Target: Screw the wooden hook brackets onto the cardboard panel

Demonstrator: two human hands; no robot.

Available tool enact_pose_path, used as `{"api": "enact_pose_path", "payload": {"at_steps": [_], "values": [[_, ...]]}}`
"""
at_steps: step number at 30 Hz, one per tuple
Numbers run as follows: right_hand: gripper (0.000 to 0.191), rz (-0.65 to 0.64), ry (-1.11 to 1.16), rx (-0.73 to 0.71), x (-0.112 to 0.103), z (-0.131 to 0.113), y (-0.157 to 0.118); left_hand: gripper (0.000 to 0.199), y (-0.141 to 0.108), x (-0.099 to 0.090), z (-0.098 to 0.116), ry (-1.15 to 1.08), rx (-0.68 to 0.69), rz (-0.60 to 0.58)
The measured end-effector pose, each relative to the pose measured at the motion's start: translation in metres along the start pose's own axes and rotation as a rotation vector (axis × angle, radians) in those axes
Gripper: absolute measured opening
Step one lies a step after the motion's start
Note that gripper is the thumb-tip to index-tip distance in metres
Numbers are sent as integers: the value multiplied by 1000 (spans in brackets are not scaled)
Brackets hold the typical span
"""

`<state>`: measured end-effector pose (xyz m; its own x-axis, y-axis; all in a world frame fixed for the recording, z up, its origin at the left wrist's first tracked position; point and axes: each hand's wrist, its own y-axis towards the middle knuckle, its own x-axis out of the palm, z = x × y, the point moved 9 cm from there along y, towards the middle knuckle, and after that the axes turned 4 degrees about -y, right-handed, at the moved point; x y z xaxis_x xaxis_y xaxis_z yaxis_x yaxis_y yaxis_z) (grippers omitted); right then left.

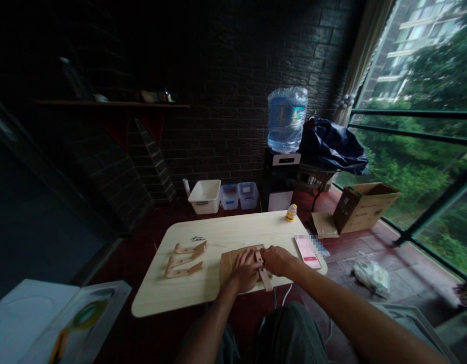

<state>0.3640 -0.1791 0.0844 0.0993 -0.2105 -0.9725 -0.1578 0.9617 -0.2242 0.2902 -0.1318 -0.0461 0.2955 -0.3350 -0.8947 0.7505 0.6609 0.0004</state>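
My left hand [247, 271] lies on a cardboard sheet [228, 260] at the table's near edge, fingers stretched forward. Its thumb reaches to a light wooden strip with dark holes [264, 277]. My right hand [277, 261] is closed at the far end of that strip. Whether its curled fingers pinch the strip or a small part is hidden. To the left on the table lie several hooked wooden pieces with dark holes [184, 273]. Small dark pieces, perhaps screws [198, 238], lie behind them.
On the pale table [153, 293] are a phone [308, 252] and a yellow-based clear container [291, 213]. Beyond stand a white tub [205, 197], clear bins [248, 196], a water dispenser [282, 177] and a cardboard box [364, 207]. At lower left, an open white case [104, 323] holds tape.
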Motion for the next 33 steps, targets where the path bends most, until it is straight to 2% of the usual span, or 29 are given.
{"api": "enact_pose_path", "payload": {"at_steps": [15,19,25,33], "values": [[33,-21,-16,-40,-7,-4,-4,42,-6,-2,7,23,-6,67],[38,0,-17,-54,-8,-6,-7,40,-5,-3,6,24,-14,70],[35,21,5,-41,-3,-3,0,36,-2,-6,3,-31,-19,36],[33,11,37,46,11,7,12,30,-2,-9,6,-57,-25,14]]}}
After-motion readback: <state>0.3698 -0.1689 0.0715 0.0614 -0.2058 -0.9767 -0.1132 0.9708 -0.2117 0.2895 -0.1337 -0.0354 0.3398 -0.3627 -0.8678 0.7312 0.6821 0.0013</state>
